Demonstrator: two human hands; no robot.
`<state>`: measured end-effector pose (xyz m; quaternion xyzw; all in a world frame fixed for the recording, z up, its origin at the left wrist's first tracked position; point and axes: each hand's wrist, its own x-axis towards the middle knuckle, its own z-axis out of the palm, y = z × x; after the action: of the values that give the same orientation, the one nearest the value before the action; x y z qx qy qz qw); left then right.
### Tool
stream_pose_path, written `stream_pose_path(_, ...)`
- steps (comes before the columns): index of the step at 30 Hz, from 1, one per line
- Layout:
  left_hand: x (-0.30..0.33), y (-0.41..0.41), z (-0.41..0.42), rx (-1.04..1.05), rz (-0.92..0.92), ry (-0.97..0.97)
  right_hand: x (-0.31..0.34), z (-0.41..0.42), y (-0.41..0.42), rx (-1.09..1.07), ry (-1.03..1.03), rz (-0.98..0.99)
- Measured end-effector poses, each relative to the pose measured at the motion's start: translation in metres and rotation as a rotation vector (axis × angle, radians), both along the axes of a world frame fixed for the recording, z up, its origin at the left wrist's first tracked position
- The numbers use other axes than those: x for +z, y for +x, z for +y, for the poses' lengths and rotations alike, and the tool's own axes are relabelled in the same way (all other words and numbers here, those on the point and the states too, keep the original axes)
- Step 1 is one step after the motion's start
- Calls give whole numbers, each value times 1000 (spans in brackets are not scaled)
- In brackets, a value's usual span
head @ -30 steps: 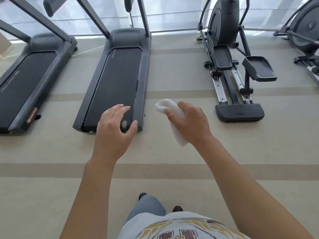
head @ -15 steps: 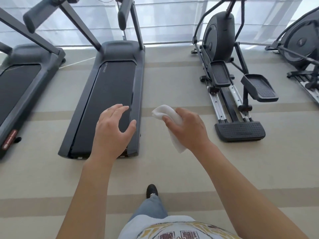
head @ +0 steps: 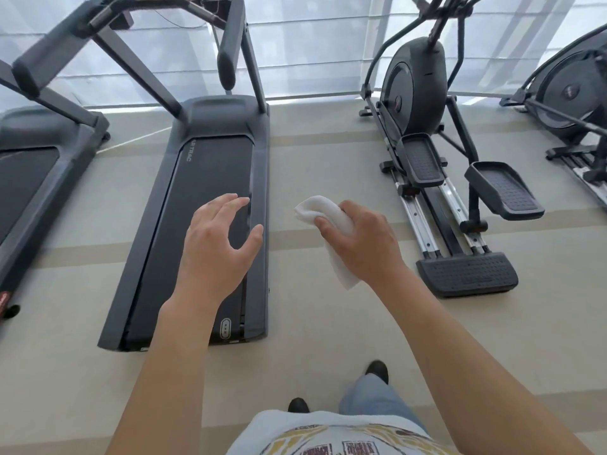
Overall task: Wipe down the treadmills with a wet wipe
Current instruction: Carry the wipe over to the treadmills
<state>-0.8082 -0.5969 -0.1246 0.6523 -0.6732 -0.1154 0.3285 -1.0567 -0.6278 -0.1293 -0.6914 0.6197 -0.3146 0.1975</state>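
Two treadmills in view, middle one (head: pixel 210 198) straight ahead, second (head: pixel 36 172) at left edge; neither looks wiped yet, judging by hands held off them. Right hand (head: pixel 361 244) clenched on one white wipe (head: pixel 323 213), left hand (head: pixel 218 247) spread, empty. Two ellipticals (head: pixel 427 126) right

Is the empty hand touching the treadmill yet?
Apart. In the head view the left hand hangs open in the air, high above the treadmill on the floor.
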Motion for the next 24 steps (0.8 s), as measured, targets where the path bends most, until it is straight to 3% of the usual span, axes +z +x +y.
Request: stream_pose_path(24, -22, -161, -258, 63, -34, 91, -29, -274, -151, 96, 73, -53)
